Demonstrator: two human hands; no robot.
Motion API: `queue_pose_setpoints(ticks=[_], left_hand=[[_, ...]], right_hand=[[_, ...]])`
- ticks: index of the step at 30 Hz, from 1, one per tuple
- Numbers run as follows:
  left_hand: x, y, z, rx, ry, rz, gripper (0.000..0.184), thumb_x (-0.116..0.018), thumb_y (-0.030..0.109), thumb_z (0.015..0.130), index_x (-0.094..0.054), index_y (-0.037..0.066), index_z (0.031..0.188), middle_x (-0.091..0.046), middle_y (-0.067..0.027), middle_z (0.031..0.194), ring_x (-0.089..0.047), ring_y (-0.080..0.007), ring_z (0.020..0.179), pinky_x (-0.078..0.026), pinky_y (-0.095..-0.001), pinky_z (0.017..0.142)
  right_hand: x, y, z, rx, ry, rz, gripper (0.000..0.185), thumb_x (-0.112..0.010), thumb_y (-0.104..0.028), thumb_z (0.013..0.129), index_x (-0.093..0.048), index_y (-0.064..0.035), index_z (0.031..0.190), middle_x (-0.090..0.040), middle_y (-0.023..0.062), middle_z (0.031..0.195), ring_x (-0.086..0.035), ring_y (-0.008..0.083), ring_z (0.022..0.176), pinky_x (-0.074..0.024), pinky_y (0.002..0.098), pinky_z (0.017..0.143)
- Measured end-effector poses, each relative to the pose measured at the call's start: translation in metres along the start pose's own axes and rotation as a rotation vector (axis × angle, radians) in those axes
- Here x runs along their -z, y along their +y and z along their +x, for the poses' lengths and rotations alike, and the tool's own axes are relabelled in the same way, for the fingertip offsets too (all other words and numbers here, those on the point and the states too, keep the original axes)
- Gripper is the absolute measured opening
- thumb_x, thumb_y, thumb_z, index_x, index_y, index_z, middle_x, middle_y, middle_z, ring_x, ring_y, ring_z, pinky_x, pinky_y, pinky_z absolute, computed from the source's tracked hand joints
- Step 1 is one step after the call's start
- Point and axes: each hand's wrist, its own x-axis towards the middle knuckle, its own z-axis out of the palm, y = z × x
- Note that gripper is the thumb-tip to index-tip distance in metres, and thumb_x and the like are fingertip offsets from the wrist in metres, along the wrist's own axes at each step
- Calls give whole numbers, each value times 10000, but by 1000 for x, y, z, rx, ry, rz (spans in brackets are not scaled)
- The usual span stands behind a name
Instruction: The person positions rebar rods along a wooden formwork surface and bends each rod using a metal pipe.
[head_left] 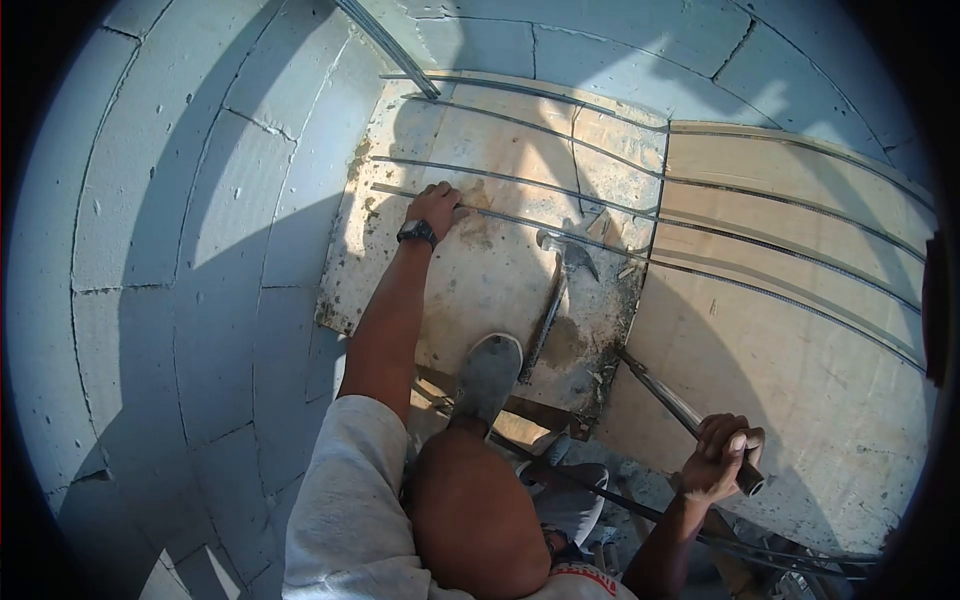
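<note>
My left hand (436, 208), with a watch on its wrist, rests at the lowest steel bar (530, 220) near that bar's left end, its fingers curled over the bar. Several ribbed bars run roughly parallel across two boards. At the lower right, my right hand (716, 458) is wrapped round a metal pipe (672, 399), close to the pipe's lower end. The pipe's far end lies at the edge between the boards. Between the hands, a claw hammer (556, 270) lies on the stained left board (450, 290), its head under or beside the lowest bar.
Pale block walls (220, 190) rise at the left and top. A bundle of bars (385, 45) leans at the top. My shoe (488, 375) stands on the left board. A plywood board (730, 350) lies at the right. Below the boards are dark bars and another person's leg.
</note>
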Motion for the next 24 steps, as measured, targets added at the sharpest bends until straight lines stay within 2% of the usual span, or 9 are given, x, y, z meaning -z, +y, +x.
queue_pose_setpoints(ticks=[7, 10, 14, 16, 17, 18, 20, 22, 24], left_hand=[[8, 27, -29, 230, -46, 11, 381, -707, 335, 887, -626, 124, 1193, -600, -97, 1237, -574, -306, 1196, -500, -467, 992], [10, 46, -93, 178, 203, -118, 405, -706, 276, 878, -592, 95, 1222, -559, -149, 1324, -565, -343, 1204, -500, -473, 991], [8, 86, -216, 284, 326, -326, 323, -673, 205, 899, -606, 38, 1167, -613, -187, 1209, -607, -367, 1105, -512, -452, 921], [-23, 100, -298, 598, 332, -517, 264, -642, 185, 926, -617, 7, 1119, -645, -185, 1096, -639, -331, 998, -514, -417, 868], [-39, 104, -339, 790, 276, -612, 261, -642, 193, 930, -617, 7, 1112, -646, -175, 1078, -637, -315, 977, -515, -410, 851], [-56, 109, -381, 965, 140, -712, 259, -642, 201, 935, -617, 7, 1105, -647, -165, 1060, -636, -299, 957, -515, -402, 835], [-74, 124, -455, 1202, -146, -863, 257, -642, 217, 944, -617, 8, 1090, -650, -146, 1023, -633, -267, 916, -516, -388, 803], [-74, 129, -487, 1158, -256, -924, 257, -641, 232, 953, -617, 8, 1076, -652, -126, 986, -630, -236, 874, -517, -374, 771], [-65, 124, -484, 1059, -217, -962, 261, -641, 248, 962, -617, 8, 1062, -654, -107, 949, -627, -204, 833, -518, -360, 738]], right_hand=[[-15, -5, -17, -1, -115, -55, 303, -614, -269, 986, -438, -109, 799, -425, 22, 599, -422, 143, 533, -403, 307, 563], [-17, -6, -31, 6, -189, -31, 386, -636, -359, 981, -437, -104, 770, -439, 28, 603, -463, 160, 573, -440, 336, 608], [-2, -8, -37, -22, -273, -47, 467, -654, -471, 956, -482, -85, 759, -522, 67, 631, -519, 199, 620, -471, 396, 712], [8, -13, -32, -48, -299, -49, 468, -643, -471, 964, -485, -81, 760, -523, 67, 635, -524, 207, 632, -472, 410, 732], [14, -14, -30, -65, -309, -47, 467, -632, -469, 972, -484, -79, 760, -521, 66, 638, -524, 210, 637, -472, 416, 743], [16, -14, -26, -42, -276, 33, 406, -647, -358, 985, -499, -64, 747, -518, 63, 660, -515, 196, 632, -484, 380, 704], [23, -20, -20, -69, -217, 19, 454, -621, -416, 995, -480, -73, 734, -501, 55, 660, -497, 186, 625, -472, 377, 676], [33, -34, -20, -101, -222, 22, 497, -607, -473, 991, -472, -75, 726, -492, 49, 647, -482, 175, 610, -465, 372, 659], [44, -67, -27, -163, -291, 26, 541, -600, -534, 977, -470, -75, 722, -483, 43, 633, -468, 166, 597, -460, 365, 648]])
